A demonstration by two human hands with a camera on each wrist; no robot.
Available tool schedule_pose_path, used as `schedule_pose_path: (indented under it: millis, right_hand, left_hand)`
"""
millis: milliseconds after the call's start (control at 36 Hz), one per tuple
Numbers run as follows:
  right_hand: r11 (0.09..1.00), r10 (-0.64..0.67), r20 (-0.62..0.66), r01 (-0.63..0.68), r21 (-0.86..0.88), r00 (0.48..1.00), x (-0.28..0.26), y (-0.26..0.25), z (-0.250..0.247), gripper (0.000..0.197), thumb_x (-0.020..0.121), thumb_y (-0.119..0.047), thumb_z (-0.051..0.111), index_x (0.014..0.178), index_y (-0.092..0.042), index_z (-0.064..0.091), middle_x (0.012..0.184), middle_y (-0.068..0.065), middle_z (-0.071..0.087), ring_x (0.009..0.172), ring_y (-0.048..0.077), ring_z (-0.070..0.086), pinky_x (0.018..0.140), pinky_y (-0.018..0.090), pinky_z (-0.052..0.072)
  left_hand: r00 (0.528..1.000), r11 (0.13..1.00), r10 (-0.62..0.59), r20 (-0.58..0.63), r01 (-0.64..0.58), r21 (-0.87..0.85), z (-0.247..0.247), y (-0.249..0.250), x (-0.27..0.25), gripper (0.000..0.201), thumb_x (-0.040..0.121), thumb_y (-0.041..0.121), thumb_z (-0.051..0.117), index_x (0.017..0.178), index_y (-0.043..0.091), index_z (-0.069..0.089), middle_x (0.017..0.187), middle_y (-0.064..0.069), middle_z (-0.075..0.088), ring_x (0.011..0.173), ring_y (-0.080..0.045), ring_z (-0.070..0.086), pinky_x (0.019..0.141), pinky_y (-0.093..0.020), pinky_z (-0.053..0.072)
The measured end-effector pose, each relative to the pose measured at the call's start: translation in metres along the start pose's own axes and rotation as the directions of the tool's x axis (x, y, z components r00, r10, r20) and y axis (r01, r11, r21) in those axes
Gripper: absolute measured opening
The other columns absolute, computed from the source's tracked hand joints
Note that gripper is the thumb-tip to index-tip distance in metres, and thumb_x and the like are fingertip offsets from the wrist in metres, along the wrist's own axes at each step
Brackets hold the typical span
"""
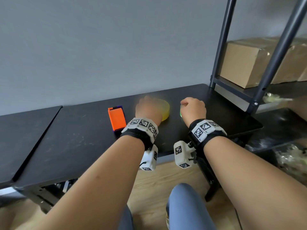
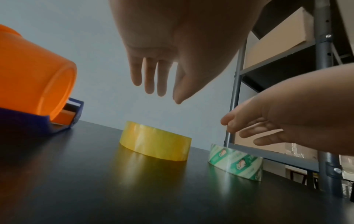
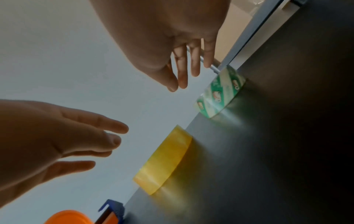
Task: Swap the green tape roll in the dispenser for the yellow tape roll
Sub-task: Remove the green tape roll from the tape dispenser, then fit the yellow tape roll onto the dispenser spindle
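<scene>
The yellow tape roll [image 2: 155, 141] lies flat on the black table [image 1: 74, 138]. The green-printed tape roll [image 2: 235, 162] lies flat to its right, outside the dispenser. The orange and purple dispenser [image 1: 117, 119] sits on the table left of both rolls. My left hand [image 2: 162, 84] hovers just above the yellow roll with straight, relaxed fingers and holds nothing. My right hand [image 3: 182, 78] hangs over the green roll [image 3: 220, 94], fingers loose and apart from it. In the head view the hands hide most of both rolls.
A grey metal shelf frame [image 1: 221, 47] stands at the table's right end, close behind the green roll. Cardboard boxes [image 1: 249, 63] sit on its shelf. A grey wall runs behind the table. A second black tabletop [image 1: 25, 138] adjoins on the left.
</scene>
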State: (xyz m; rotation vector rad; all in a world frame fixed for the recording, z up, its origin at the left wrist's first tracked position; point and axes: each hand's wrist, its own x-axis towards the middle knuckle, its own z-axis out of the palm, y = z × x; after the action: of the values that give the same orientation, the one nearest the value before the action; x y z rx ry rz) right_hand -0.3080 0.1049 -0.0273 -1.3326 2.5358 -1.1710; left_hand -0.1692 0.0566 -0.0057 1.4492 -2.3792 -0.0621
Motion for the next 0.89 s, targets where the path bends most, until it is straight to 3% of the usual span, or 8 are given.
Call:
schedule_pose_path:
  millis: [222,417,528,639,833,889]
  right_hand:
    - [0.977,-0.135,0.012,0.131,0.168,0.991,-0.012,-0.039,0.014,0.034,0.088,-0.009,0.046,0.111,-0.016,0.071,0.117,0.01,0.07,0.114,0.033,0.057,0.095,0.041,0.048]
    - [0.962,-0.156,0.123,0.123,0.244,0.98,-0.032,-0.071,0.034,0.033,0.091,-0.011,0.047,0.113,-0.014,0.07,0.121,0.007,0.069,0.115,0.028,0.061,0.094,0.035,0.05]
    - [0.968,-0.156,0.185,0.114,0.223,0.97,-0.039,-0.085,0.047,0.029,0.089,-0.01,0.048,0.106,-0.01,0.072,0.111,0.012,0.073,0.106,0.031,0.065,0.091,0.036,0.052]
    - [0.974,-0.138,0.353,0.063,0.217,0.925,-0.043,-0.094,0.059,0.035,0.094,-0.013,0.053,0.127,-0.012,0.061,0.129,0.007,0.065,0.119,0.025,0.059,0.097,0.03,0.042]
    - [0.986,-0.119,0.477,0.045,0.164,0.871,-0.051,-0.101,0.074,0.035,0.095,-0.022,0.054,0.127,-0.008,0.058,0.129,0.01,0.062,0.12,0.027,0.058,0.098,0.033,0.044]
    - [0.986,-0.122,0.498,0.046,0.162,0.858,-0.052,-0.103,0.078,0.024,0.096,-0.023,0.05,0.112,-0.01,0.062,0.114,0.011,0.065,0.111,0.028,0.06,0.092,0.032,0.044]
  left_hand:
    - [0.996,0.995,-0.026,-0.084,0.033,0.09,-0.025,-0.045,-0.004,0.043,0.088,0.006,0.046,0.128,0.015,0.058,0.131,-0.008,0.055,0.124,-0.031,0.047,0.105,-0.04,0.034]
    - [0.971,0.976,-0.214,-0.103,0.216,0.011,-0.036,-0.092,-0.017,0.034,0.092,0.008,0.042,0.123,0.007,0.056,0.126,-0.014,0.055,0.121,-0.033,0.045,0.092,-0.038,0.04]
    - [0.942,0.942,-0.332,-0.052,0.328,-0.076,-0.036,-0.113,-0.019,0.034,0.098,0.012,0.038,0.129,0.006,0.05,0.133,-0.016,0.051,0.126,-0.033,0.044,0.094,-0.039,0.041]
    - [0.93,0.919,-0.365,0.026,0.365,-0.146,-0.035,-0.125,-0.019,0.036,0.098,0.011,0.036,0.131,0.008,0.05,0.125,-0.015,0.061,0.114,-0.033,0.058,0.078,-0.035,0.041]
    - [0.906,0.858,-0.421,0.036,0.411,-0.307,-0.035,-0.128,-0.024,0.043,0.096,0.006,0.038,0.136,0.012,0.052,0.129,-0.015,0.061,0.118,-0.033,0.058,0.09,-0.035,0.046]
    - [0.896,0.823,-0.442,0.049,0.427,-0.375,-0.036,-0.128,-0.024,0.046,0.094,0.004,0.039,0.137,0.013,0.052,0.129,-0.014,0.062,0.118,-0.032,0.059,0.093,-0.036,0.047]
